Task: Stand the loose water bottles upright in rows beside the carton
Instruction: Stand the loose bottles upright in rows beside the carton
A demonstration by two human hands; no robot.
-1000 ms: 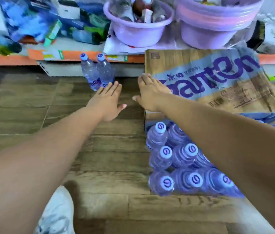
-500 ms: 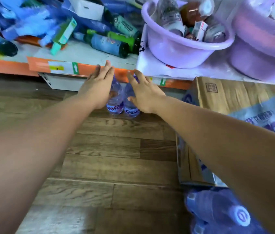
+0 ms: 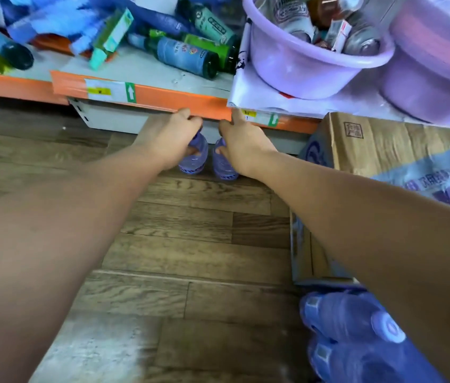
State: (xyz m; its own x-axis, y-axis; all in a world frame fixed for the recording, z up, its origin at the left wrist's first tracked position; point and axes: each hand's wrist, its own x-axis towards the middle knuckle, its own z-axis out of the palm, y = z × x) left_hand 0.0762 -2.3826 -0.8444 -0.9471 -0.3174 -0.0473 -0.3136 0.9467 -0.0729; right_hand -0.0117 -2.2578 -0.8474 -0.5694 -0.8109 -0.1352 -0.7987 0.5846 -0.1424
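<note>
Two clear water bottles with purple labels stand upright on the wooden floor under the orange shelf edge. My left hand grips the left bottle near its top, fingers curled round it. My right hand holds the right bottle the same way. Both caps are hidden by my hands. The brown carton with blue and purple print lies to the right. Several more bottles stand at the lower right, in front of the carton.
A low shelf with an orange front strip overhangs the two bottles; it carries loose bottles and boxes. Two lilac plastic basins full of goods sit on it above the carton. Wooden floor lies between my arms.
Both hands reached forward from near the carton to the two bottles by the shelf and closed round them. The camera moved closer and left.
</note>
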